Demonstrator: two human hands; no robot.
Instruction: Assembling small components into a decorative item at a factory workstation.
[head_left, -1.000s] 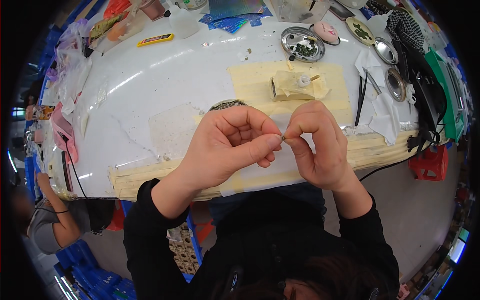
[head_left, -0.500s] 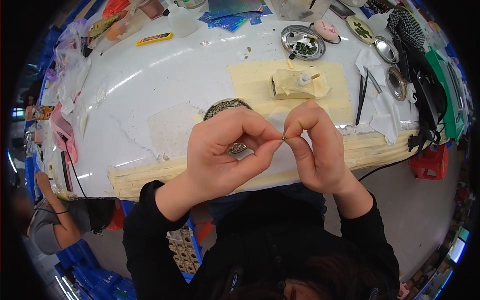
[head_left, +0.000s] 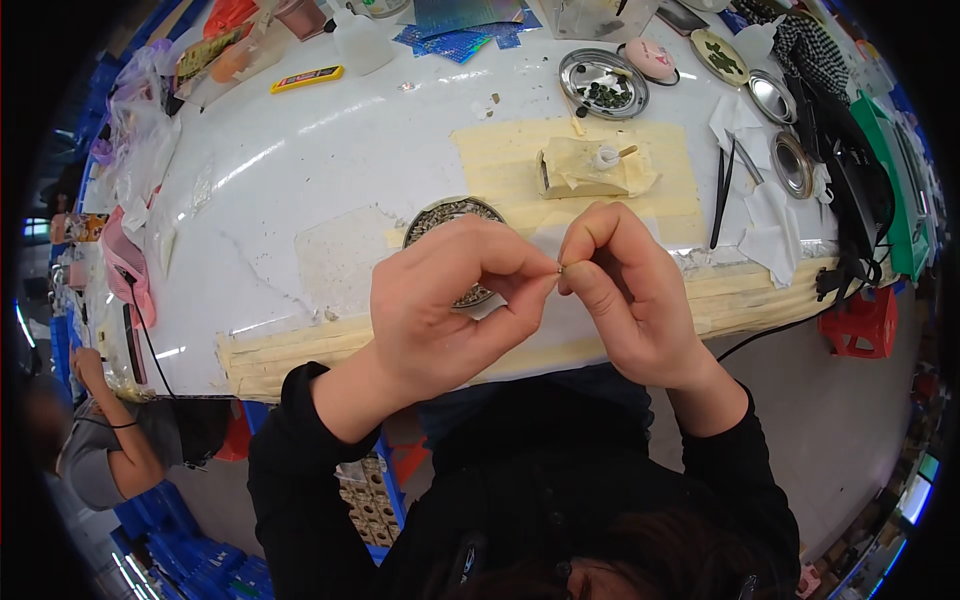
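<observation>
My left hand (head_left: 455, 300) and my right hand (head_left: 625, 290) meet fingertip to fingertip above the near edge of the white table (head_left: 300, 170). Between the pinched thumbs and forefingers sits a tiny pale part (head_left: 559, 268), too small to make out. Both hands pinch it. Just behind my left hand lies a round metal dish (head_left: 440, 215) filled with small grey bits, partly hidden by my fingers. Beyond my right hand a small tape-wrapped block (head_left: 585, 168) rests on a patch of beige masking tape.
Tweezers (head_left: 720, 195) and white tissues lie at the right. Metal dishes (head_left: 603, 82) stand at the back, with a yellow cutter (head_left: 305, 78) and a plastic bottle at the back left. A red stool (head_left: 862, 322) stands on the floor right. Another person's arm (head_left: 110, 440) shows lower left.
Both hands have stayed pinched together and shifted slightly; the left hand dropped a little, uncovering more of the round dish behind it.
</observation>
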